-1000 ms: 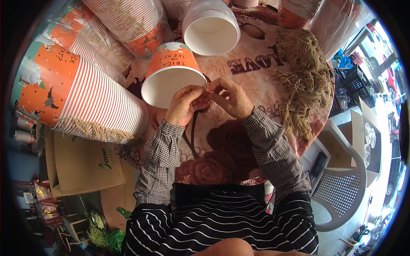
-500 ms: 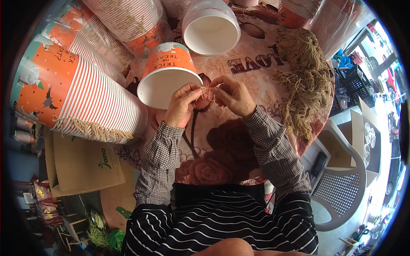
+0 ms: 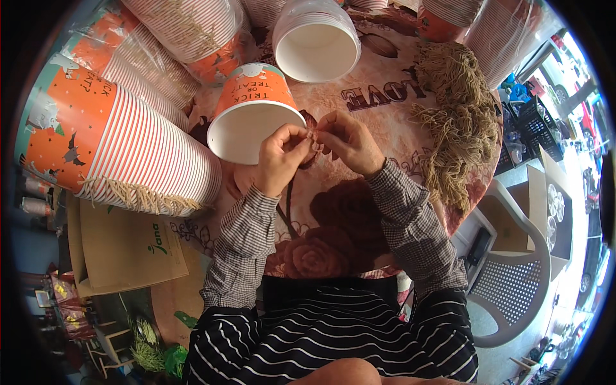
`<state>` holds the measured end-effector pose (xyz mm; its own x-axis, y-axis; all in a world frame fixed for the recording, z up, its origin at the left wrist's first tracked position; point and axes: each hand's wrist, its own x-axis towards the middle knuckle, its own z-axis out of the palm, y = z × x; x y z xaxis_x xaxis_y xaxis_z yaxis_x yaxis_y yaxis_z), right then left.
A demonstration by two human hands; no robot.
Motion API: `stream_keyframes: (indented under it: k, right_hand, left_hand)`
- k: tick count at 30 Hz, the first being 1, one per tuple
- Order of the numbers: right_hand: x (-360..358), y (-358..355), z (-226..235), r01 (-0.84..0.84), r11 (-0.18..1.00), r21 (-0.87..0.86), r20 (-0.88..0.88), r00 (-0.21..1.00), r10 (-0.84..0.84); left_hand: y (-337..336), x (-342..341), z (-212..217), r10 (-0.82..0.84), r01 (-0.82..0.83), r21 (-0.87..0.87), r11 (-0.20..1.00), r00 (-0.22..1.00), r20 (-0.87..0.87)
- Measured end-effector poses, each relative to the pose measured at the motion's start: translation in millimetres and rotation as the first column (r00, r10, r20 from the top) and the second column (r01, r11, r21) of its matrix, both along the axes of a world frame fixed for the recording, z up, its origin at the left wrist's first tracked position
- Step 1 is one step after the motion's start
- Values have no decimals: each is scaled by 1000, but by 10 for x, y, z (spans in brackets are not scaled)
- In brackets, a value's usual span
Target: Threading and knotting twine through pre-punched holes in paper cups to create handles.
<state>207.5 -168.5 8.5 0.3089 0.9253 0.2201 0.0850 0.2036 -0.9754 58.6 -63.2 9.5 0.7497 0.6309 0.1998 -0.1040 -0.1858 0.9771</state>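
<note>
- Head view: a thin strand (image 3: 312, 136) is held between the two hands, above the flowered tablecloth (image 3: 378, 131); its kind and full length are too small to be made out
- By the left hand (image 3: 280, 160) the strand is pinched from the left, thumb and forefinger brought together on it
- By the right hand (image 3: 351, 146) it is pinched from the right, also with thumb and forefinger together; the two sets of fingertips are held very close, and whether they touch each other cannot be told
- An orange bucket (image 3: 256, 86) is placed just beyond this pinch and to its left, so the left hand is set nearer to it than the right
- The bucket is laid on its side, its long axis pointed away across the cloth and its open mouth turned back toward the near side; the right end of its rim is found just beside the left fingertips, where contact cannot be confirmed
- Farther left, a stack of buckets (image 3: 151, 147) is laid with its rim end pointed toward the hands, and tan cords (image 3: 141, 196) are seen along its lower side
- On the opposite side, a heap of tan cord (image 3: 459, 122) is spread well apart from the grip, with the right hand set nearer to it
</note>
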Motion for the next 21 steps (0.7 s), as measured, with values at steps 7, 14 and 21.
stream_keyframes:
  k: [7, 14, 21]
  right_hand:
    - [96, -8, 20, -103, 952, -287, -264, 964, 25]
    - [96, 12, -101, -233, 950, -208, -422, 898, 128]
    - [129, -8, -78, -238, 953, -187, -443, 886, 135]
  left_hand:
    - [-91, 72, 7, 162, -194, 742, 642, 980, 115]
    - [-88, 64, 13, 163, -188, 770, 610, 981, 110]
    - [-98, 63, 40, 183, -209, 652, 729, 977, 108]
